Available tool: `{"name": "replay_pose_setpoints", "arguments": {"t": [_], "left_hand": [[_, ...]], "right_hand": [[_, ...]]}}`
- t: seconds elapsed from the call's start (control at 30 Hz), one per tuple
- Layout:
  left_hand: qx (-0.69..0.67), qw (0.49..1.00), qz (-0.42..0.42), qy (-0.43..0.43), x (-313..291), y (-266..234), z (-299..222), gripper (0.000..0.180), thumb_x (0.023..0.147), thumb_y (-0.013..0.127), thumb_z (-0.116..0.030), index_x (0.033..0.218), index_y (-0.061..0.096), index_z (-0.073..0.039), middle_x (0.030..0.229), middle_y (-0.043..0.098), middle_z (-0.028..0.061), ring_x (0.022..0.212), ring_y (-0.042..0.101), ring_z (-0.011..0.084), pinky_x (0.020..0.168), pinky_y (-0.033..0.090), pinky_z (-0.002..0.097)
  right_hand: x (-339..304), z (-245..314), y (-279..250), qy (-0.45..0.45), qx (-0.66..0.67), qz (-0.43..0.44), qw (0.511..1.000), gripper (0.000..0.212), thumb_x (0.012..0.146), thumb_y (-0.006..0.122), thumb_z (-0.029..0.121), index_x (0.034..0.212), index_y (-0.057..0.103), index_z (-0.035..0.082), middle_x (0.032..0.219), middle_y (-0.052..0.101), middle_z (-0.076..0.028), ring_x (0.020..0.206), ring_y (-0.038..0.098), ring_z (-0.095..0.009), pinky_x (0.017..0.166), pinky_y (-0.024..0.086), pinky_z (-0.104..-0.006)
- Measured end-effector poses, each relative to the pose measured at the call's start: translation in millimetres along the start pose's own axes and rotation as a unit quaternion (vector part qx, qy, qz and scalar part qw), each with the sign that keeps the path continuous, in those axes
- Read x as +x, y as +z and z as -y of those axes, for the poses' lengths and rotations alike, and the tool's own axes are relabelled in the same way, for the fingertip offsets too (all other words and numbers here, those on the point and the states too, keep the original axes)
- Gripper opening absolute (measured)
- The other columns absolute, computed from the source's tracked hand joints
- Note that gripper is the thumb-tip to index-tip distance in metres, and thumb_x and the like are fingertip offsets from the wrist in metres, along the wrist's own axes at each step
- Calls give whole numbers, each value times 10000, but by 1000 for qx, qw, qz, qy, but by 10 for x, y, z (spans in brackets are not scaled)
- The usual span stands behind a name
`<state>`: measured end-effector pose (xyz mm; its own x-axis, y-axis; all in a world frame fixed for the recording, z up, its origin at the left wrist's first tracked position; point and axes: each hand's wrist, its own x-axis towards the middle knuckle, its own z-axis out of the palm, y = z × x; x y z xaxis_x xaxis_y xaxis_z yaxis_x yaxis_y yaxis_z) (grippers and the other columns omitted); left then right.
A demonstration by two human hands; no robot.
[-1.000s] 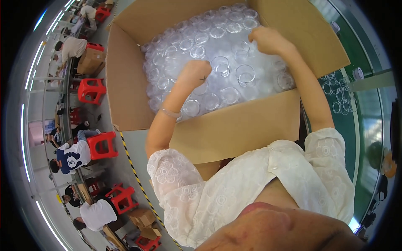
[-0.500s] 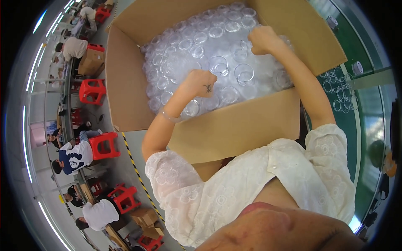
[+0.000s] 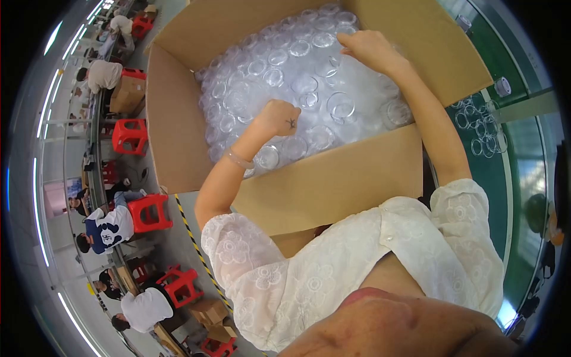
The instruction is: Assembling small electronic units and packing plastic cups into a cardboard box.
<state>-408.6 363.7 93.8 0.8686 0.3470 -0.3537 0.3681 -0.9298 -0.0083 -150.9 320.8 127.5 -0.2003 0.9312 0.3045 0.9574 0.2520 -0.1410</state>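
Note:
A large open cardboard box (image 3: 333,178) in front of me is filled with clear round plastic cups (image 3: 277,57), packed rim by rim. Hazy, see-through film (image 3: 372,107) seems to cover part of them, while several loose clear rings or rims (image 3: 341,107) show on top. My left hand (image 3: 279,118) is closed in a fist above the near left part of the cups. Over the far right part, my right hand (image 3: 372,50) is closed with thumb and index finger toward the left. What either hand grips is too transparent to make out.
On the right, a green surface (image 3: 493,172) carries several clear rings (image 3: 480,128) and a small roll (image 3: 502,87). To the left, people sit along a long workbench, with red stools (image 3: 129,137) and small cartons (image 3: 126,94). Yellow-black tape (image 3: 193,238) marks the floor.
My right hand has shifted slightly up and left, its thumb and index finger now showing more. The left hand has barely moved; the rings on top have shifted a little.

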Motion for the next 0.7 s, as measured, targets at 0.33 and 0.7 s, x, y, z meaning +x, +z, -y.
{"name": "replay_pose_setpoints", "arguments": {"t": [0.33,0.7], "left_hand": [[-146,985,-27,85,-147,-314,232,163,713,522,-166,675,573,-16,746,547,127,676,539,298,602,427,369],[-118,888,-416,-159,-49,-446,221,324,789,553,-276,607,494,-14,634,522,116,528,476,278,461,364,346]], "right_hand": [[-93,-54,-25,-7,205,19,978,280,679,640,176,864,487,31,819,554,-137,775,521,-311,688,410,-361],[-40,-54,-151,132,161,29,978,160,635,618,55,781,561,20,928,532,-118,913,490,-286,699,426,-358]]}}
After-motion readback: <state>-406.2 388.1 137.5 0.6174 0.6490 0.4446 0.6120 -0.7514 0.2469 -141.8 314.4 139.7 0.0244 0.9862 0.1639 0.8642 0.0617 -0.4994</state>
